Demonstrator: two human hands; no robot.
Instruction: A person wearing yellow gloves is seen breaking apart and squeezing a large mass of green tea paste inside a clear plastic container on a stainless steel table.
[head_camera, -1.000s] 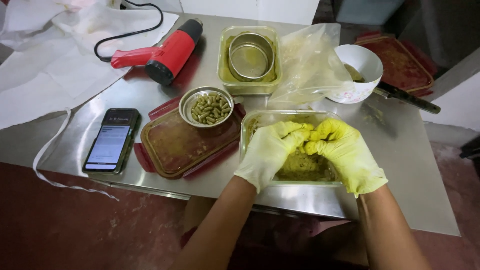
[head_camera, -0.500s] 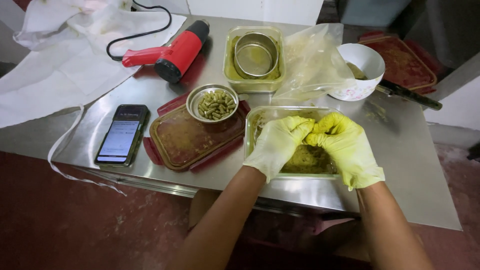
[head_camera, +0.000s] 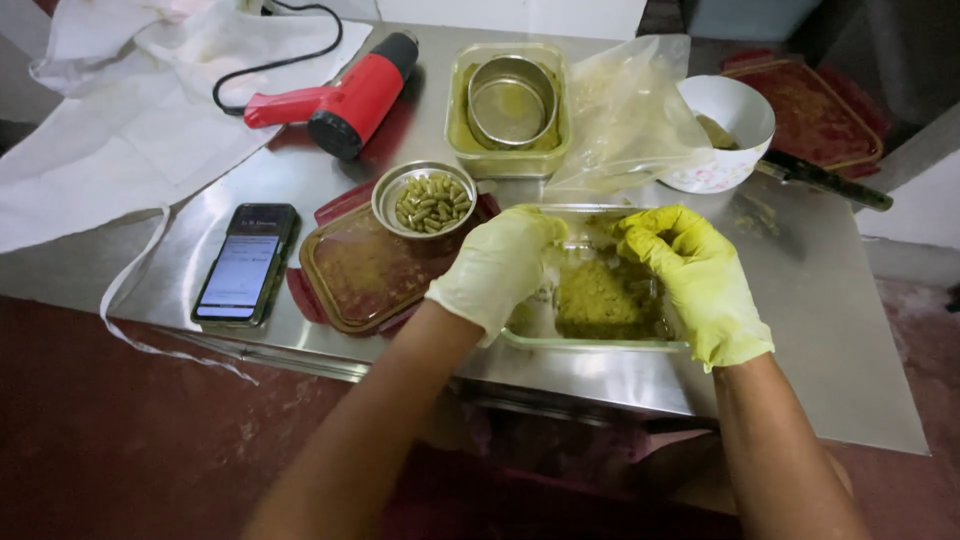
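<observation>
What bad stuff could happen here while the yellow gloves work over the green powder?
Powder might spill: both gloved hands, left hand and right hand, work over the clear glass dish of green powder, which sits near the steel table's front edge. The small round metal bowl of green capsules sits close to the left hand and could get knocked.

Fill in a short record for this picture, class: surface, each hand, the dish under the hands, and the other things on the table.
Surface: steel table
Left hand: pale yellow glove, fingers curled over the glass dish
Right hand: brighter yellow glove, fingers pinched together above the dish
Glass dish: clear, rectangular, holds green-brown powder
Small metal bowl: filled with greenish capsules, resting on a red-rimmed lid
Far side: red heat gun, square container with a round sieve, plastic bag, white bowl
Left side: phone, white cloth
</observation>
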